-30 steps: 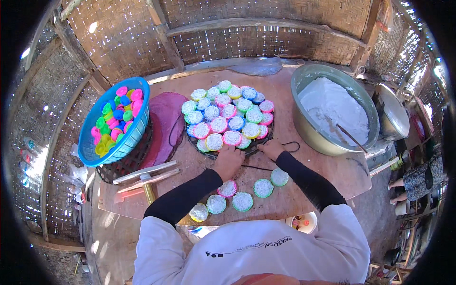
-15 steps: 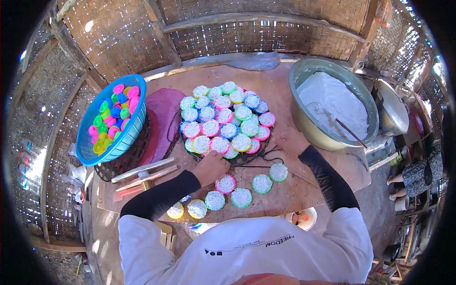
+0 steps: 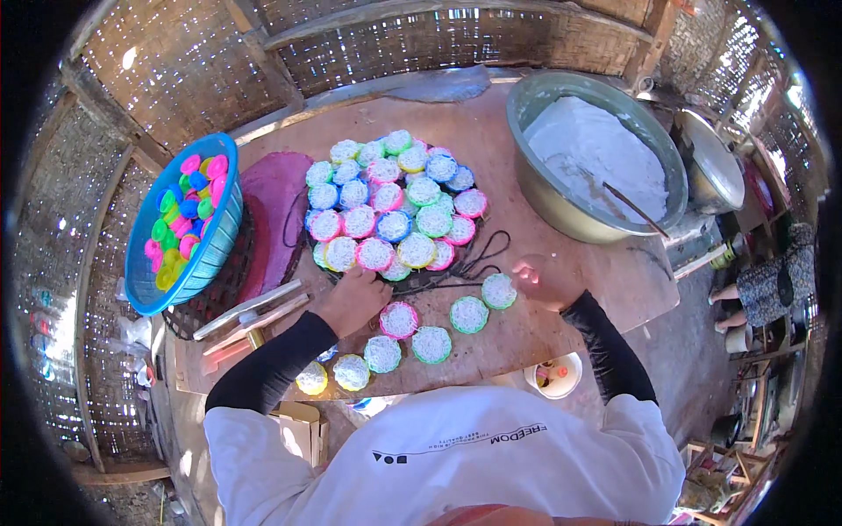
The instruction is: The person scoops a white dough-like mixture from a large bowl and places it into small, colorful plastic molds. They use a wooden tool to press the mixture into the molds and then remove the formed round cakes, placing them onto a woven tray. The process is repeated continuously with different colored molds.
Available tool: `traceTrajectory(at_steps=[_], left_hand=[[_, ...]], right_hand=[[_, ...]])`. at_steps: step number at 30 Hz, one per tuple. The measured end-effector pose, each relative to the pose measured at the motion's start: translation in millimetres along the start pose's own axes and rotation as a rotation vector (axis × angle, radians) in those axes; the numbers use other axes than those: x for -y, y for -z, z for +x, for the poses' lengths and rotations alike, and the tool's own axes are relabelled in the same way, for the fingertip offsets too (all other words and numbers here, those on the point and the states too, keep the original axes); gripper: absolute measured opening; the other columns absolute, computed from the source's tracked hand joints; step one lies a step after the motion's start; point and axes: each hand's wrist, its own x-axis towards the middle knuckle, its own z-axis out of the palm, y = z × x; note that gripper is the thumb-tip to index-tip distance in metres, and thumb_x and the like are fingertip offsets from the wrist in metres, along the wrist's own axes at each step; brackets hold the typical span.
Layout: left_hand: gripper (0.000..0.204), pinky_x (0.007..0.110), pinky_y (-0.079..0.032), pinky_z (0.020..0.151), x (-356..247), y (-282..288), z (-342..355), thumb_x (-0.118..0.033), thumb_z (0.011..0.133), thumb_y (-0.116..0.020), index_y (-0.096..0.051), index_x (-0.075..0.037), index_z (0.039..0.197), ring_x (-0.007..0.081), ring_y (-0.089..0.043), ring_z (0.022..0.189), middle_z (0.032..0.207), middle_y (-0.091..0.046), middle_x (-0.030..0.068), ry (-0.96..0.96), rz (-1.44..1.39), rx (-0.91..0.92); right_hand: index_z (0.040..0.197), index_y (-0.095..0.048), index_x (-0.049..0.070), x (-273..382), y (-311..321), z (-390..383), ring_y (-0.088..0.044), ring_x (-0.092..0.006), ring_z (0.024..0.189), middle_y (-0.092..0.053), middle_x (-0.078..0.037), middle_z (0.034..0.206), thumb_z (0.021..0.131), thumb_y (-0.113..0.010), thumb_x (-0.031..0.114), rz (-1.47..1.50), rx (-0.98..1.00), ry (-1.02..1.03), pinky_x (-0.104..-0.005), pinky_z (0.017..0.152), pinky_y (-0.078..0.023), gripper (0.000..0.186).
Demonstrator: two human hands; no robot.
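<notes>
A heaped round cluster of small plastic moulds point(image 3: 386, 223), rimmed in pink, green, yellow and blue and topped with white shredded strands, rests on a dark woven tray point(image 3: 430, 283). My left hand point(image 3: 355, 300) is closed at the tray's near edge; what its fingertips grip is hidden. Black cord point(image 3: 481, 260) trails loosely from the tray's right side. My right hand point(image 3: 548, 282) hovers beside a green-rimmed mould point(image 3: 498, 291), fingers loosely bent and apart, holding nothing visible. Several similar filled moulds point(image 3: 382, 353) stand singly along the table's near side.
At left, a blue basket point(image 3: 140, 263) holds bright plastic moulds, beside a purple sheet point(image 3: 272, 197) and wooden sticks point(image 3: 250, 311). A large basin point(image 3: 531, 171) of white powdery material with a stick stands far right, next to a lidded pot point(image 3: 719, 167). Another person point(image 3: 772, 280) is farther right.
My right hand has come away from the cord at the tray's right side, moving nearer and right. My left hand has slid slightly left along the tray's edge. The whole view has shifted.
</notes>
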Motion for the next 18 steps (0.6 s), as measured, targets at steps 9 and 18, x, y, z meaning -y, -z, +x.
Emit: traceTrajectory(at_steps=[9, 18], left_hand=[[0.072, 0.043, -0.038, 0.084, -61.6, 77.6, 61.5, -0.038, 0.062, -0.074, -0.050, -0.006, 0.121, 0.0285, -0.046, 0.104, 0.114, -0.051, 0.0103, 0.299, -0.526, -0.218], [0.083, 0.043, -0.037, 0.088, -98.6, 38.1, 83.0, -0.040, 0.053, -0.078, -0.049, -0.004, 0.122, 0.0295, -0.044, 0.109, 0.119, -0.049, 0.0102, 0.303, -0.531, -0.054]], right_hand=[[0.140, -0.023, 0.005, 31.1, -21.0, -15.8, -0.038, -0.0379, 0.123, -0.041, -0.022, 0.130, 0.062, -0.075, 0.022, -0.224, -0.018, 0.317, -0.0439, 0.103, -0.031, 0.095], [0.141, -0.021, 0.003, 25.1, -10.2, 4.6, -0.046, -0.0361, 0.115, -0.050, -0.023, 0.121, 0.064, -0.073, 0.016, -0.006, 0.090, 0.346, -0.0438, 0.100, -0.034, 0.094]])
